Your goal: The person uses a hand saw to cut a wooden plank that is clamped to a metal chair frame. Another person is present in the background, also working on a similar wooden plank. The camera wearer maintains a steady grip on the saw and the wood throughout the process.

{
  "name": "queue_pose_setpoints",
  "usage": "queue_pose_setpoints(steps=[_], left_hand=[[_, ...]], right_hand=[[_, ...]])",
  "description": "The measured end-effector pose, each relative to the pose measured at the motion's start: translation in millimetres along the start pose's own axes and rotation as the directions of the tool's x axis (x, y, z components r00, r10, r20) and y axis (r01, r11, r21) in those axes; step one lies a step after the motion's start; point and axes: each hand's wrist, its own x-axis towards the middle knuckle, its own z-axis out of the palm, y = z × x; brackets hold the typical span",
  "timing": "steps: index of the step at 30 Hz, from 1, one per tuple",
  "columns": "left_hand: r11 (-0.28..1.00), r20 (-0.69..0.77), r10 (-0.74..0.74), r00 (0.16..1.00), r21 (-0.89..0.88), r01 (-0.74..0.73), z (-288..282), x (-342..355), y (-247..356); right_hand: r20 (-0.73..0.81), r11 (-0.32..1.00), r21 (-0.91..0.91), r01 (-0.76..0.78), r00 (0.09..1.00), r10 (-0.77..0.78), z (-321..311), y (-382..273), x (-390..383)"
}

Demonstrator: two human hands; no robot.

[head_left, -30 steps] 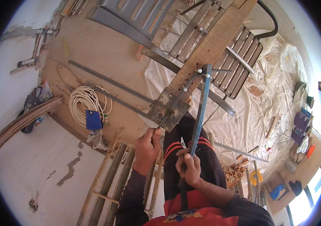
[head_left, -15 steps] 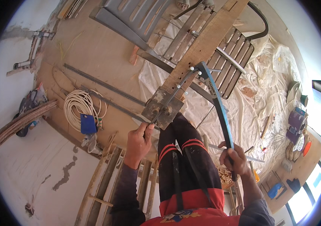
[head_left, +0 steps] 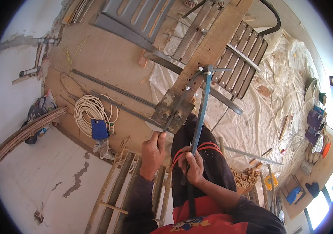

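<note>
Two bare hands are clamped on metal before us. Our left hand (head_left: 153,154) pinches the near end of a thin, dark metal rod (head_left: 177,108) between thumb and fingers; our right hand (head_left: 191,165), at about four o'clock from it, curls round the lower end of a long, flat, blue-grey metal lever (head_left: 202,105), which points just past twelve. We see the rod cross a square, stained metal plate (head_left: 162,111) and curve among silver bolts (head_left: 200,68) by the lever's head. From the plate, a long brown wooden plank (head_left: 215,41) runs toward one o'clock, a dark slatted seat (head_left: 240,64) lies at two, and a coiled white cable (head_left: 81,119) at nine.
</note>
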Motion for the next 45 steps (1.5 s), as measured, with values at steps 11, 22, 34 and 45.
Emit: queue_pose_setpoints(steps=[11, 22, 34, 45], left_hand=[[0.995, 0.004, -0.069, 0.998, 0.07, 0.068, 2, -8, 1], [0.947, -0.09, -0.263, 0.961, 0.168, 0.275, 14, -4, 12], [0.933, -0.245, -0.281, 0.928, 0.156, 0.323, 29, -7, 4], [0.91, -0.328, -0.263, 0.907, 0.229, 0.346, 24, -6, -6]], right_hand=[[-0.001, 0.959, 0.267, -0.092, 0.995, 0.095, 11, 15, 7], [0.109, 0.921, 0.385, -0.056, 0.994, 0.015, 21, 41, 28], [0.129, 0.745, 0.61, -0.271, 0.961, 0.244, 27, 67, 32], [0.196, 0.742, 0.582, -0.334, 0.942, 0.271, 42, 59, 34]])
